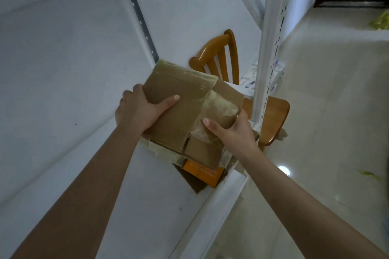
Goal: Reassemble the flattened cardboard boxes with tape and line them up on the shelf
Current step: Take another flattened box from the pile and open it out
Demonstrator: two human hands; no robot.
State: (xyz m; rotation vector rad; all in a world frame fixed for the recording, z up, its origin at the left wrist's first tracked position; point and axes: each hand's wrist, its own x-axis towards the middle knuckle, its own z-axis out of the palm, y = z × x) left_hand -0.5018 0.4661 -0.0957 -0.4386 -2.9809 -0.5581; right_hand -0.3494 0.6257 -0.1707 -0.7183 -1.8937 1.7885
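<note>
A white metal shelf board fills the left side of the scene, with a grey perforated strip running up its far part. Near the middle, the left hand clasps the left edge of a brown cardboard box patched with glossy clear tape: its thumb lies flat across the box's top face and the fingers curl around the side, out of sight. The box is tilted and sits over the right end of the shelf board, resting on or just above a second taped brown cardboard box; whether the two touch cannot be told. Under that, nearer the camera, an orange-printed flat carton pokes out at the shelf's edge. The right hand grips the upper box's right near corner, thumb pressed on a wrinkled tape patch and fingers wrapped over the edge. Just right of the boxes stands a white slotted shelf upright. Behind it is a wooden chair with an orange-brown slatted back, and to the far right lies a pale glossy tiled floor.
</note>
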